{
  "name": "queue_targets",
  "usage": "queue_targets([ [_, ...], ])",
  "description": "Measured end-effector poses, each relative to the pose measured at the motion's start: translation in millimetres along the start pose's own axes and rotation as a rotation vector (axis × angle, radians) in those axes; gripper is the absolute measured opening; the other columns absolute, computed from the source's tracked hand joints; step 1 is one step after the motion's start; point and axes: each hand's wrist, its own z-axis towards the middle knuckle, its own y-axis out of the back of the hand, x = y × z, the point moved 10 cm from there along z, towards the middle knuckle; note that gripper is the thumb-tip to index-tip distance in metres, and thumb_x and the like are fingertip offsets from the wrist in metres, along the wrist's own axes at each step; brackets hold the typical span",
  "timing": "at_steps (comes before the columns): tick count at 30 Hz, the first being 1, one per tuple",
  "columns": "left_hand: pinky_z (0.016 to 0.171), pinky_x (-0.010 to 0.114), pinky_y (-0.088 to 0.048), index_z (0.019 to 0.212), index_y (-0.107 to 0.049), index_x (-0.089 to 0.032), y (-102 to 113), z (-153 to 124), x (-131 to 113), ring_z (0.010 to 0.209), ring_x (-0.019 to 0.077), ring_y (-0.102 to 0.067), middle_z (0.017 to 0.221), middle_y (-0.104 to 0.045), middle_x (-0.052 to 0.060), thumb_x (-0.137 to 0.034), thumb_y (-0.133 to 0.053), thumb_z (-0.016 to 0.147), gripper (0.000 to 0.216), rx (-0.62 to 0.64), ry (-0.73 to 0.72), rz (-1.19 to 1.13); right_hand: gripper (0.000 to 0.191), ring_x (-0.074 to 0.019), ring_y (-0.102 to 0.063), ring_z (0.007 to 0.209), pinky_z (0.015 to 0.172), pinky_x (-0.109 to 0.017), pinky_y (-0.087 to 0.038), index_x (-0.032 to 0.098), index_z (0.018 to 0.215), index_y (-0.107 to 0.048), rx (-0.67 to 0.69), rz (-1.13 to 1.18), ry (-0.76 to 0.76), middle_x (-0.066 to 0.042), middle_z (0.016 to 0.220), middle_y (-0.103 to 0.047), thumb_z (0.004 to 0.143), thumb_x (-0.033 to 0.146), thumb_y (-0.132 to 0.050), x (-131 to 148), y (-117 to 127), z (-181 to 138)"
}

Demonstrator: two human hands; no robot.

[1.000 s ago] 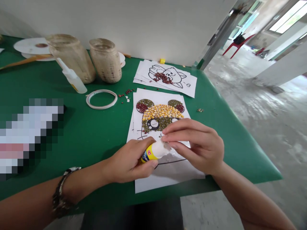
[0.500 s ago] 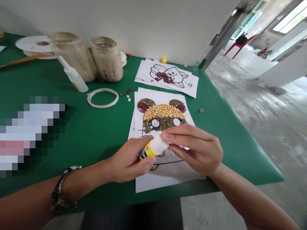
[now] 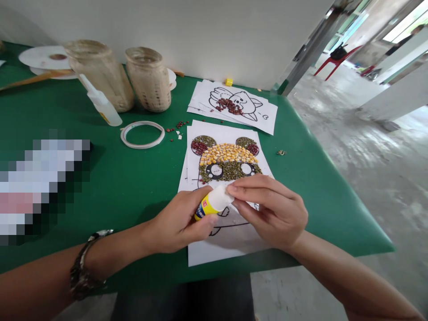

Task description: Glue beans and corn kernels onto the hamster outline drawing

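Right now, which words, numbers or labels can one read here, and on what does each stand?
"3", or a similar drawn mark: on the upper drawing sheet, near its right corner.
Yellow label of the glue bottle: print too small to read.
Nothing else is legible.

My left hand (image 3: 179,223) holds a glue stick (image 3: 212,203) low in the frame. My right hand (image 3: 272,211) pinches its white cap, over the bear picture (image 3: 227,160).
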Motion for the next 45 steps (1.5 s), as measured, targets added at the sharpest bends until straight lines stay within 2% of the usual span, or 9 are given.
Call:
queue_targets([
  [5,0.042,0.021,-0.029,0.069,-0.041,-0.021,7,1,2,0.042,0.0091,-0.034,0.05,-0.041,-0.007,-0.029,-0.04,0.076,0.01,-0.082,0.06,0.074,0.022,-0.0115,-0.063,0.069,0.062,-0.023,-0.056,0.019,0.089,-0.066,-0.019,-0.02,-0.03,-0.004,0.079,-0.068,0.073,0.005,-0.06,-2,1,1],
  [9,0.044,0.021,-0.031,0.075,-0.043,-0.021,11,1,5,0.045,0.0108,-0.039,0.055,-0.047,-0.005,-0.032,-0.04,0.074,0.011,-0.123,0.073,0.163,0.023,-0.0116,-0.063,0.068,0.06,-0.023,-0.055,0.022,0.088,-0.067,-0.03,-0.04,-0.066,-0.003,0.079,-0.068,0.073,0.006,-0.06,-6,1,2],
  [14,0.044,0.021,-0.031,0.073,-0.044,-0.021,15,1,9,0.044,0.0115,-0.044,0.055,-0.051,-0.005,-0.033,-0.04,0.074,0.013,-0.164,0.102,0.256,0.02,-0.0121,-0.062,0.066,0.058,-0.025,-0.054,0.021,0.084,-0.067,-0.036,0.001,-0.118,-0.003,0.076,-0.068,0.072,0.007,-0.06,-13,0,0],
  [20,0.041,0.021,-0.03,0.068,-0.041,-0.021,28,4,11,0.041,0.0096,-0.04,0.049,-0.044,-0.006,-0.032,-0.039,0.077,0.015,-0.257,0.124,0.211,0.013,-0.0126,-0.062,0.069,0.062,-0.026,-0.053,0.018,0.08,-0.065,-0.016,0.108,-0.186,-0.004,0.076,-0.066,0.073,0.009,-0.059,-25,-1,0],
  [25,0.038,0.02,-0.032,0.061,-0.033,-0.022,41,5,23,0.037,0.0083,-0.037,0.043,-0.04,-0.007,-0.033,-0.033,0.081,0.022,-0.331,0.224,0.07,0.017,-0.0155,-0.062,0.08,0.072,-0.032,-0.052,0.018,0.086,-0.065,0.17,-0.091,-0.183,-0.006,0.086,-0.065,0.079,0.017,-0.049,-45,-18,-2],
  [29,0.037,0.02,-0.032,0.061,-0.033,-0.022,47,4,24,0.037,0.0074,-0.037,0.042,-0.04,-0.007,-0.033,-0.033,0.08,0.022,-0.354,0.212,0.04,0.026,-0.0207,-0.057,0.093,0.082,-0.04,-0.049,0.015,0.101,-0.062,0.422,-0.257,-0.087,-0.011,0.101,-0.063,0.082,0.024,-0.047,-49,-45,-12],
  [33,0.037,0.019,-0.032,0.062,-0.034,-0.022,47,3,25,0.036,0.007,-0.037,0.042,-0.04,-0.007,-0.033,-0.034,0.081,0.021,-0.351,0.199,0.019,0.038,-0.0259,-0.048,0.108,0.091,-0.045,-0.044,0.011,0.111,-0.058,0.602,-0.334,-0.087,-0.015,0.117,-0.055,0.082,0.033,-0.048,-47,-61,-25],
  [37,0.038,0.019,-0.033,0.062,-0.034,-0.022,45,4,27,0.037,0.0065,-0.039,0.043,-0.04,-0.008,-0.032,-0.034,0.081,0.021,-0.339,0.206,-0.001,0.049,-0.0277,-0.04,0.116,0.097,-0.046,-0.039,0.009,0.117,-0.054,0.672,-0.408,-0.102,-0.015,0.125,-0.049,0.081,0.042,-0.047,-46,-66,-32],
  [45,0.037,0.019,-0.032,0.062,-0.033,-0.022,44,4,27,0.036,0.0061,-0.038,0.043,-0.04,-0.008,-0.032,-0.034,0.081,0.021,-0.336,0.204,0.017,0.057,-0.0299,-0.037,0.119,0.099,-0.046,-0.037,0.006,0.117,-0.054,0.678,-0.569,-0.002,-0.017,0.128,-0.047,0.083,0.05,-0.042,-41,-69,-36],
])
